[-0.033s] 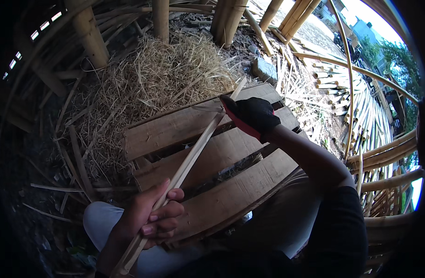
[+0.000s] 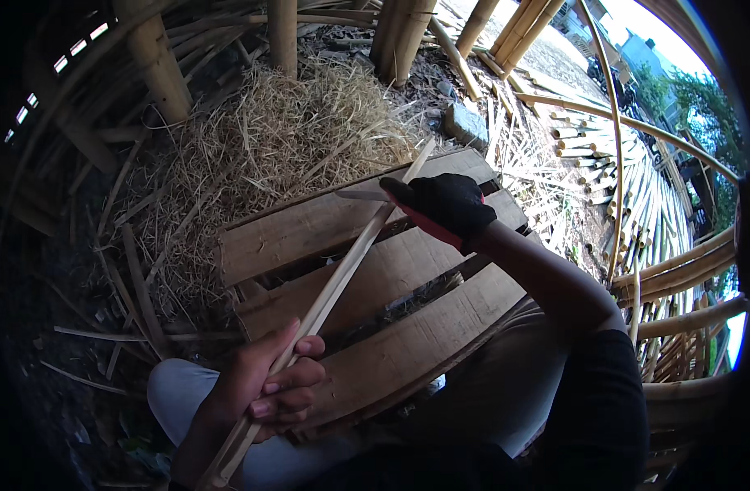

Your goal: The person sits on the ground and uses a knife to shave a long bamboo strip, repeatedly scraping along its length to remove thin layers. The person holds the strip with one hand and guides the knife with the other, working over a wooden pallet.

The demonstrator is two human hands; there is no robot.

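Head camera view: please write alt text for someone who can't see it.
A bare left hand grips a long pale strip while the gloved right hand holds a blade across it, over a slatted wooden platform beside heaped shavings.

We grip a smooth, pale wooden strip (image 2: 334,282) in our left hand (image 2: 270,378), a dull metal blade (image 2: 363,195) in our right hand (image 2: 437,206) and its matt cloth glove (image 2: 458,211); beneath our grip lie matt wooden slats (image 2: 440,327), beyond it rough, dry shavings (image 2: 293,123).
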